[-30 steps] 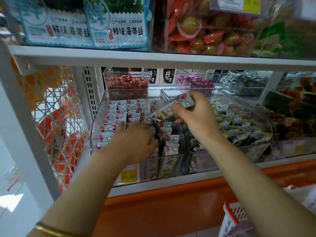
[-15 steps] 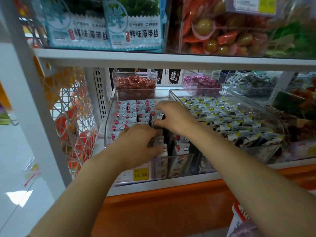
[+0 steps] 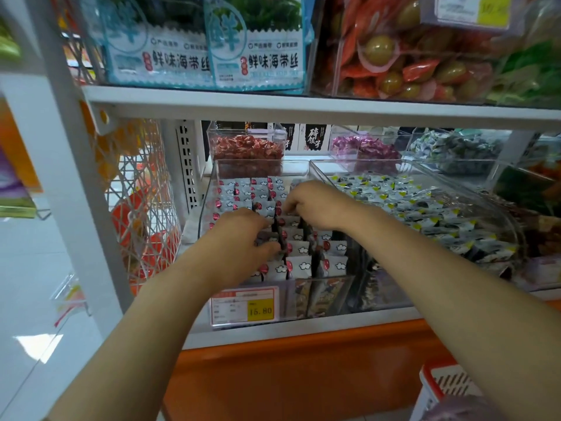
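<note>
A clear plastic bin [image 3: 329, 294] on the shelf holds upright rows of small white snack packets [image 3: 303, 265] with red dots and cloud marks. Both my hands are inside it. My left hand [image 3: 236, 241] lies over the left rows, its fingers curled down around the dark edges of a few packets. My right hand [image 3: 315, 205] is farther back in the middle, knuckles up, with fingertips pinching a packet down into a row. That packet is mostly hidden under the fingers.
A second clear bin [image 3: 504, 226] of yellow-marked packets stands right beside it. Smaller candy tubs [image 3: 246, 147] sit behind. The upper shelf edge [image 3: 303, 107] hangs low overhead. A price tag [image 3: 243, 305] fronts the bin; a red basket [image 3: 440, 387] is at lower right, a wire basket [image 3: 136, 208] at left.
One second ago my right hand held a packet above the bin. It has come down and left into the rows. My left hand has stayed on the packets.
</note>
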`<state>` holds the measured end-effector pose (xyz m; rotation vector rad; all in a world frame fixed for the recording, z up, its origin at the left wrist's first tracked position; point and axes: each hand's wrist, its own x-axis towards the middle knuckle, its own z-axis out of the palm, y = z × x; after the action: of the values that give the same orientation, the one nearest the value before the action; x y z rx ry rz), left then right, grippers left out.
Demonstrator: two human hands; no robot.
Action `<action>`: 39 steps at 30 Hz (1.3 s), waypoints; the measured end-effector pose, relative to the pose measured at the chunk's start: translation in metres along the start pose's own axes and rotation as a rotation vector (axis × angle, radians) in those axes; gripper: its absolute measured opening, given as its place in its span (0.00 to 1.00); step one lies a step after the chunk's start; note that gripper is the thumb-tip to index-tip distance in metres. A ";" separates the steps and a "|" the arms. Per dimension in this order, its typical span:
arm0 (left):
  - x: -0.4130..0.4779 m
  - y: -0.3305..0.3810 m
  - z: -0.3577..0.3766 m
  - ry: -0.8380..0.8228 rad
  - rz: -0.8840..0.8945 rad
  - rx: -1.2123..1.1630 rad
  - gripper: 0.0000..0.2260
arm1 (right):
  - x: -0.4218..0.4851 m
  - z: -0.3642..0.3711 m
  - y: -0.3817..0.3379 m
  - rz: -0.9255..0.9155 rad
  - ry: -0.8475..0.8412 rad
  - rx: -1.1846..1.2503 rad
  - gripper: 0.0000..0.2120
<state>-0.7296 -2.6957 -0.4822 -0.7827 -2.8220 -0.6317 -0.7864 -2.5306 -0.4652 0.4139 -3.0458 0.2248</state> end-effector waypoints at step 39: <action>0.003 0.016 0.007 0.241 -0.305 -0.967 0.10 | -0.098 -0.003 0.004 0.213 0.649 1.401 0.02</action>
<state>-0.7245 -2.6791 -0.4817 -0.3063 -2.3179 -2.0369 -0.6926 -2.5009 -0.4706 -0.0052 -1.8287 1.9874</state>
